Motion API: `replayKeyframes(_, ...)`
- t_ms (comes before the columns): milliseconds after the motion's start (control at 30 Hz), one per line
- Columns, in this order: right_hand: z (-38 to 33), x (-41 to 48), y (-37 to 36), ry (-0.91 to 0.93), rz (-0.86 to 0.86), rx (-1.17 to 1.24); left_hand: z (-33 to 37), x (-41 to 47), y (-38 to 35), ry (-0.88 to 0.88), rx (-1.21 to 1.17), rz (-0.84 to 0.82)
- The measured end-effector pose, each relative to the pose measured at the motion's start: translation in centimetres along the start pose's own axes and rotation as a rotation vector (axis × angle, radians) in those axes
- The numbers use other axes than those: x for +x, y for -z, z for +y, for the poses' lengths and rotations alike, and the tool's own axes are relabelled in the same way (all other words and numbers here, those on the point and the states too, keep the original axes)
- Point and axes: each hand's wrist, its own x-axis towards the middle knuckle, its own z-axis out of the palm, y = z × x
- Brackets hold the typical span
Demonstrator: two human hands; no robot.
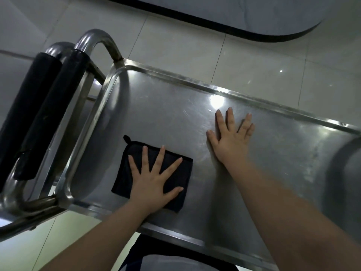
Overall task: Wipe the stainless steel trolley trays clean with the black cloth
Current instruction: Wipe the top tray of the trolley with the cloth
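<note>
Leftmost, two handle bars [99, 36] of bent, shiny steel tube, each sleeved in a matte black padded grip [33, 118], set side by side at the end of the trolley.

Just right of them, the tray [244, 97]: a long, shallow stainless pan with rounded corners and a raised, rolled rim, running off past the right edge of view. Brushed metal, finely scratched, with a white glare near the far rim and duller, smudged patches toward the right.

On the near-left part of the tray, close to the near rim, the black cloth [123, 178]: soft, matte, folded into a rough rectangle, lying flat on the steel, with a small loop sticking out of its far-left corner.

Pressed on top of it, the left hand [152, 182], palm down, fingers [160, 157] straight and fanned wide, thumb out to the right, covering the near-right part of the cloth.

Further right, apart from the cloth, the right hand [230, 141], flat on bare steel near the middle of the tray, fingers [230, 120] straight and less widely spread, tips toward the far rim, holding nothing.

Bare forearms [283, 212] coming in from the lower edge.

Around and beneath, a floor [185, 47] of large, glossy pale tiles with thin grout lines. At the top right, a pale rounded shape [234, 10] edged by a curved black band, otherwise hard to identify.
</note>
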Motion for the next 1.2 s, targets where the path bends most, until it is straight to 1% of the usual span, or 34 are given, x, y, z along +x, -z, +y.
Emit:
replayKeyframes(133,0.2,0.3,-0.8,-0.035,0.009,0.008,-0.2,5.1,0.9,-0.015,0.023,-0.004)
replayKeyframes(333,0.3,0.4,-1.1,-0.023,0.051,0.035,-0.8,19.4,3.4,0.039,0.021,-0.009)
replayKeyframes(433,0.3,0.3,-1.1,-0.022,0.052,0.024,-0.6,23.0,4.3,0.062,0.025,-0.019)
replayKeyframes(500,0.2,0.3,-1.0,-0.023,0.041,0.026,-0.3,22.3,4.1,0.064,0.027,-0.009)
replayKeyframes(567,0.2,0.4,-0.8,-0.029,0.02,0.029,-0.1,19.4,3.5,0.031,0.032,-0.004)
replayKeyframes(700,0.1,0.4,-0.3,-0.023,-0.008,0.034,0.0,8.6,1.3,-0.055,0.018,0.011)
replayKeyframes(800,0.2,0.2,0.1,-0.026,-0.027,0.043,0.4,-0.7,-0.7,-0.072,-0.006,-0.001)
replayKeyframes(867,0.0,0.0,0.3,-0.038,-0.044,0.025,0.5,-3.9,-1.3,-0.066,0.016,-0.024)
replayKeyframes(933,-0.5,-0.1,0.4,-0.059,-0.061,0.015,0.6,-3.9,-1.2,-0.042,0.011,-0.032)
replayKeyframes(1033,-0.7,-0.9,0.3,-0.08,-0.066,0.057,0.9,-1.4,-0.5,0.003,0.009,-0.021)
replayKeyframes(1200,0.3,-5.5,-1.2,-0.08,-0.017,0.071,0.0,7.6,1.1,0.073,0.017,-0.031)
